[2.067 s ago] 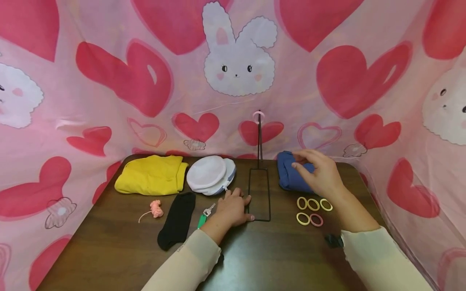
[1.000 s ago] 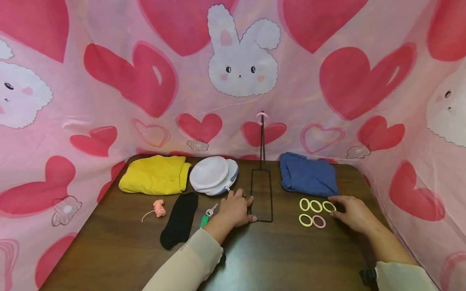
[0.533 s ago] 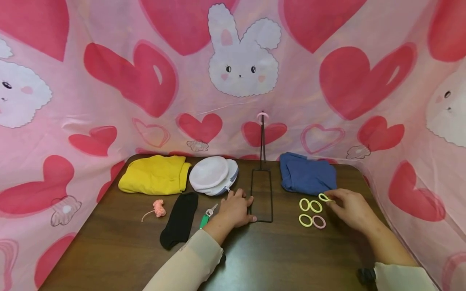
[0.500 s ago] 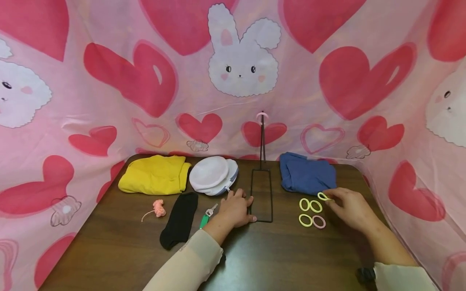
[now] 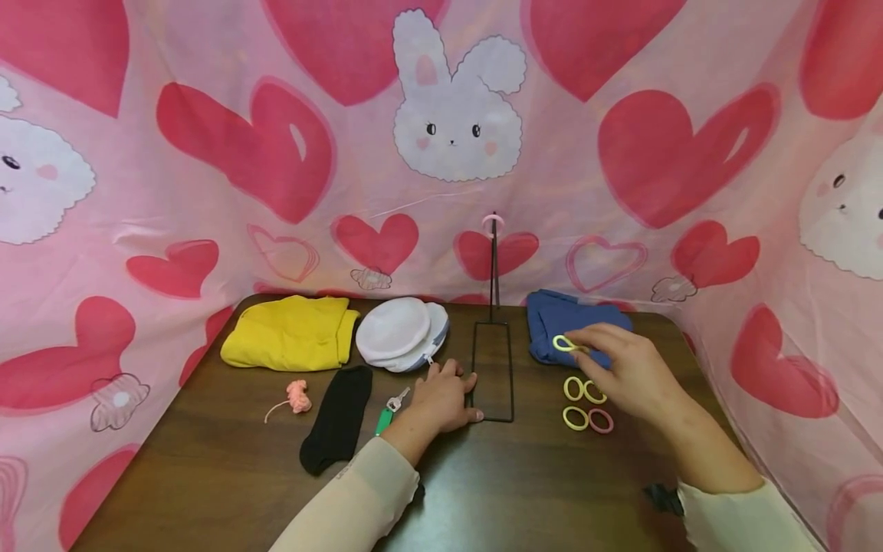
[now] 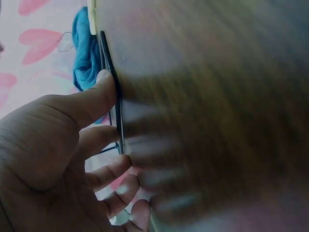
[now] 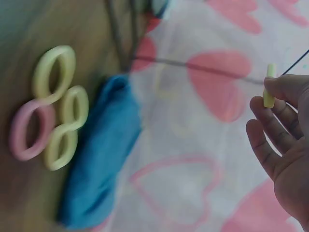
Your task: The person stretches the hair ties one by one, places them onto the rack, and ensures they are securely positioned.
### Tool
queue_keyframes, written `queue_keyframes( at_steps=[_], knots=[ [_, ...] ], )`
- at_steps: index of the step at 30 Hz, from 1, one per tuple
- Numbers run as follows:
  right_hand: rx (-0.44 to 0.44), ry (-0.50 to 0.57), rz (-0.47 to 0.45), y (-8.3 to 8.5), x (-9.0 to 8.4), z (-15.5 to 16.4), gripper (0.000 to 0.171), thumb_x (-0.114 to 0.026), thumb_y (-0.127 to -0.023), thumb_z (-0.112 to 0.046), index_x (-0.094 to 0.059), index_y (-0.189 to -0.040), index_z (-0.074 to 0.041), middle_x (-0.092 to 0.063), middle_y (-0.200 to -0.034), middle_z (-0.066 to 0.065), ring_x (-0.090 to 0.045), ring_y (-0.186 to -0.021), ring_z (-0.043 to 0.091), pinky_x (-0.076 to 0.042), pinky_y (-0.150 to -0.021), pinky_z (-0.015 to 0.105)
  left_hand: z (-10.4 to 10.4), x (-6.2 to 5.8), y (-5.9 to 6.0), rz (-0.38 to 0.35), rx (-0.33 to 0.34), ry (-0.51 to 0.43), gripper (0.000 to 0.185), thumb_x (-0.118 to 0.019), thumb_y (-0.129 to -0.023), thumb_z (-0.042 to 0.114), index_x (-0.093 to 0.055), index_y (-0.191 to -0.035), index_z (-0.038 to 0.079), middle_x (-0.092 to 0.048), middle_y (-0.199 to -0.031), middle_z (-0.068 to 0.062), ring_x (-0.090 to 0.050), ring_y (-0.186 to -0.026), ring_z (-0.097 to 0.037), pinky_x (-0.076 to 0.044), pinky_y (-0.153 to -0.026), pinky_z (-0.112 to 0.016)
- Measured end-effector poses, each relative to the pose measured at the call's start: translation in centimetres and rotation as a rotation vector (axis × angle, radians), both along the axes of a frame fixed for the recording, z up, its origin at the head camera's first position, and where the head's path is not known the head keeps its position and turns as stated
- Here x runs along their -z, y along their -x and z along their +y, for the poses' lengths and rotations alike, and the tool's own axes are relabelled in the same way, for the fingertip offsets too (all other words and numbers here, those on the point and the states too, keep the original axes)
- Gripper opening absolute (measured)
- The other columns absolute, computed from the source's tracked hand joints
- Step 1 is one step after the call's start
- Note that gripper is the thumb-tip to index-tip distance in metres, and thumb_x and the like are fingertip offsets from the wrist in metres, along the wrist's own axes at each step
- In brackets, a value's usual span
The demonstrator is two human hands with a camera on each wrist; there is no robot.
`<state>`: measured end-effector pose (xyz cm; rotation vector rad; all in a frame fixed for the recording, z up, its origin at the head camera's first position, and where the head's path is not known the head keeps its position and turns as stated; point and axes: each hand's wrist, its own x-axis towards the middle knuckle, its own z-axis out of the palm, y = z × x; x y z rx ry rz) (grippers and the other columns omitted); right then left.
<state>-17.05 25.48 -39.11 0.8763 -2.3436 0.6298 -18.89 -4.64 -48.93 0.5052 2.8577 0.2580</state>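
My right hand point(image 5: 631, 376) pinches a yellow hair tie point(image 5: 562, 343) between thumb and forefinger, in the air in front of the folded blue cloth point(image 5: 545, 330). In the right wrist view the hair tie point(image 7: 268, 99) shows edge-on at the fingertips. My left hand point(image 5: 441, 399) rests at the left side of a black wire stand's base point(image 5: 511, 376), its spread fingertips on the table and the thumb on the frame. A pink hair tie point(image 5: 485, 222) hangs near the top of the stand's upright. Three yellow hair ties point(image 5: 576, 418) and a pink one point(image 5: 602, 429) lie below the blue cloth.
Left of the stand lie a white round pouch point(image 5: 393, 330), a key with a green tag point(image 5: 384, 419), a black sock point(image 5: 336, 422), a peach yarn piece point(image 5: 298, 396) and a folded yellow cloth point(image 5: 290, 337). A pink heart-print curtain point(image 5: 372, 176) surrounds the table.
My right hand came down from the blue cloth to the hair ties, picked up the far-right yellow one and carried it up and left. The left hand stayed on the stand's base.
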Motion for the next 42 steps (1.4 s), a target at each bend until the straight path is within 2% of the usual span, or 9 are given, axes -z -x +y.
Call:
queue_keyframes(
  at_steps=[2, 6, 14, 20, 26, 30, 34, 37, 42],
  knots=[
    [-0.048, 0.021, 0.037, -0.1, -1.0, -1.1, 0.025, -0.077, -0.095, -0.03, -0.079, -0.112, -0.012, -0.075, -0.105, -0.002, -0.071, -0.095, 0.018, -0.045, -0.093, 0.014, 0.0, 0.0, 0.0, -0.002, -0.001, -0.001, 0.075, -0.075, -0.088, 0.06, -0.052, -0.154, 0.032, -0.047, -0.147, -0.004, -0.042, -0.128, -0.032, -0.045, -0.093, -0.054],
    [-0.132, 0.064, 0.13, -0.3, -3.2, -3.3, 0.044, -0.057, -0.105, -0.048, -0.079, -0.111, -0.011, -0.075, -0.105, -0.001, -0.072, -0.095, 0.018, -0.042, -0.098, 0.011, -0.1, -0.1, 0.0, -0.008, -0.002, -0.002, 0.075, -0.075, -0.088, 0.06, -0.052, -0.154, 0.032, -0.046, -0.148, -0.004, -0.042, -0.129, -0.032, -0.045, -0.094, -0.054],
    [-0.251, 0.091, 0.26, -0.7, -6.8, -6.6, 0.038, -0.06, -0.105, -0.039, -0.079, -0.111, -0.006, -0.075, -0.107, 0.004, -0.072, -0.095, 0.022, -0.044, -0.1, 0.014, 0.0, 0.2, 0.1, 0.006, -0.004, 0.009, 0.076, -0.075, -0.087, 0.061, -0.053, -0.154, 0.032, -0.047, -0.147, -0.004, -0.043, -0.129, -0.032, -0.045, -0.092, -0.053],
    [-0.279, 0.082, 0.307, -0.6, -8.2, -7.9, 0.036, -0.06, -0.106, -0.037, -0.079, -0.111, -0.007, -0.075, -0.105, 0.003, -0.072, -0.093, 0.02, -0.053, -0.092, 0.023, 0.2, 0.2, 0.1, -0.001, -0.001, 0.016, 0.076, -0.074, -0.088, 0.061, -0.052, -0.154, 0.033, -0.047, -0.147, -0.004, -0.042, -0.13, -0.032, -0.045, -0.095, -0.055],
    [-0.261, 0.058, 0.243, 0.8, -8.1, -8.4, 0.036, -0.06, -0.106, -0.037, -0.078, -0.112, -0.007, -0.075, -0.106, 0.003, -0.072, -0.096, 0.019, -0.057, -0.083, 0.035, 0.2, 0.1, 0.1, -0.009, -0.005, 0.015, 0.075, -0.075, -0.088, 0.061, -0.053, -0.154, 0.032, -0.047, -0.147, -0.004, -0.042, -0.13, -0.033, -0.045, -0.095, -0.055],
    [-0.218, 0.061, 0.178, 2.3, -7.5, -8.4, 0.02, -0.076, -0.096, -0.021, -0.078, -0.112, -0.008, -0.075, -0.107, 0.003, -0.072, -0.097, 0.019, -0.057, -0.084, 0.037, 0.1, 0.2, 0.1, -0.013, -0.004, 0.015, 0.075, -0.074, -0.088, 0.06, -0.052, -0.154, 0.032, -0.047, -0.148, -0.004, -0.042, -0.131, -0.033, -0.045, -0.095, -0.055],
    [-0.173, 0.086, 0.166, 4.2, -7.2, -8.8, 0.027, -0.083, -0.085, -0.003, -0.079, -0.111, -0.008, -0.074, -0.107, 0.006, -0.072, -0.094, 0.02, -0.058, -0.079, 0.039, 0.1, 0.3, 0.2, -0.009, -0.005, 0.018, 0.075, -0.074, -0.088, 0.06, -0.052, -0.154, 0.033, -0.047, -0.147, -0.004, -0.042, -0.131, -0.033, -0.045, -0.095, -0.054],
    [-0.132, 0.105, 0.168, 5.5, -7.1, -9.3, 0.026, -0.084, -0.086, -0.005, -0.079, -0.112, -0.007, -0.074, -0.107, 0.008, -0.071, -0.093, 0.022, -0.059, -0.077, 0.041, 0.1, 0.3, 0.2, -0.002, -0.004, 0.019, 0.075, -0.074, -0.088, 0.061, -0.052, -0.154, 0.033, -0.047, -0.147, -0.004, -0.042, -0.132, -0.033, -0.045, -0.095, -0.054],
    [-0.07, 0.145, 0.122, 7.3, -7.2, -9.8, 0.029, -0.082, -0.088, -0.006, -0.077, -0.116, -0.004, -0.073, -0.11, 0.01, -0.072, -0.091, 0.023, -0.059, -0.081, 0.042, 0.1, 0.2, 0.1, 0.009, -0.004, 0.017, 0.075, -0.075, -0.087, 0.061, -0.053, -0.154, 0.033, -0.048, -0.147, -0.004, -0.042, -0.132, -0.033, -0.045, -0.094, -0.054]
  ],
)
